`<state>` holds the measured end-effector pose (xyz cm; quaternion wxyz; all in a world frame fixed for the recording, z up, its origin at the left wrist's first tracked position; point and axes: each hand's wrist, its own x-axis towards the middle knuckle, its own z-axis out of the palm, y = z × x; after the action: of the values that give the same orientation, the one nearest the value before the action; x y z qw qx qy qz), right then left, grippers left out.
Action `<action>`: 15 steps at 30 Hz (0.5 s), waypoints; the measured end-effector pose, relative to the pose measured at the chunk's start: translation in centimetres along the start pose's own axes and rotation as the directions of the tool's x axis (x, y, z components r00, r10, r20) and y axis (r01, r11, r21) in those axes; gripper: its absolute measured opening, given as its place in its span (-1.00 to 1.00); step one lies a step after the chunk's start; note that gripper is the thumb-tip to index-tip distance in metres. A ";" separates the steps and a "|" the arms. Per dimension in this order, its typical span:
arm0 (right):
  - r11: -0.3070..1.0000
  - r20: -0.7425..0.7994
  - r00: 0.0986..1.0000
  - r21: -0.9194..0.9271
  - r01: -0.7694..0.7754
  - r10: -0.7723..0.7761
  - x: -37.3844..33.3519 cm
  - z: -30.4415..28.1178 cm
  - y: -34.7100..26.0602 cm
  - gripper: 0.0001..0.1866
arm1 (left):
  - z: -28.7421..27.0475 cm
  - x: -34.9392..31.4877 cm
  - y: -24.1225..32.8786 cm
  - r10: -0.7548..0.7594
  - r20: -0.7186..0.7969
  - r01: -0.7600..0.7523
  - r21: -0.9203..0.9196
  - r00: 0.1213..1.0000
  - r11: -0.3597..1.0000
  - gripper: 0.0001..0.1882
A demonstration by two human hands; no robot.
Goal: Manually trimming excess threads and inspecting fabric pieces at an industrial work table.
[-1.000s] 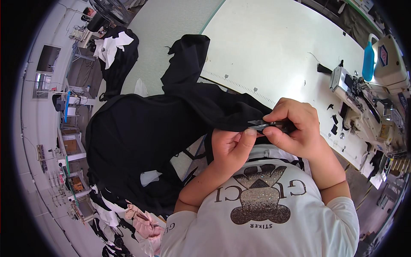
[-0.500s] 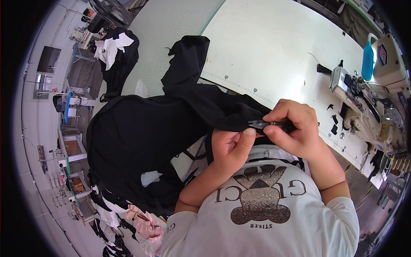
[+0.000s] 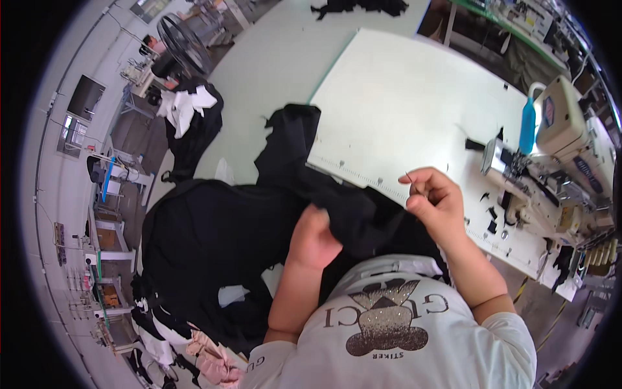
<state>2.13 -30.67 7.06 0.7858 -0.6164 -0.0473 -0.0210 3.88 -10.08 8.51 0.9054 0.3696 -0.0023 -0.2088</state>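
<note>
Black cloth (image 3: pixel 214 233) lies in a large heap across my lap and the table edge, with a narrower piece reaching up onto the table. My left hand (image 3: pixel 312 241) is closed at the cloth's near fold; its fingertips are blurred, and the fabric beside it is smeared by motion. Over the table's front edge, apart from the cloth, my right hand (image 3: pixel 440 204) curls round small dark thread snips (image 3: pixel 420 189), mostly hidden by its fingers.
A sewing machine (image 3: pixel 547 172) with a blue-handled part stands at the right of the white table (image 3: pixel 389 97). Black scraps (image 3: pixel 490 214) lie near it. Black and white garments (image 3: pixel 188 117) hang at the far left; pink cloth (image 3: pixel 210 360) lies lower left. A fan (image 3: pixel 184 45) stands beyond.
My right hand with the snips has drawn away from the cloth, where the blades were before. My left hand has shifted left, moving the cloth. The whole view has tilted upward.
</note>
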 end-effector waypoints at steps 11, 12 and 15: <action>0.990 0.031 0.996 -0.113 0.081 -0.078 1.3 1.3 -0.4 -0.64 | -0.9 0.8 -2.9 0.148 0.037 -0.147 0.482 0.988 0.864 -0.79; 0.979 0.061 0.992 -0.162 0.122 -0.113 1.4 1.4 -0.6 -0.63 | -0.4 0.6 -3.1 0.183 0.037 -0.177 0.491 0.982 0.853 -0.82; 0.980 0.093 0.993 -0.178 0.086 -0.070 1.0 1.6 -1.6 -0.74 | 0.4 0.3 -3.6 0.256 0.020 -0.232 0.494 0.967 0.838 -0.83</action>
<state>2.88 -29.44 9.11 0.7219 -0.6836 -0.1031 -0.0293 2.70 -12.77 6.35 0.8001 0.5895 -0.0814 -0.0758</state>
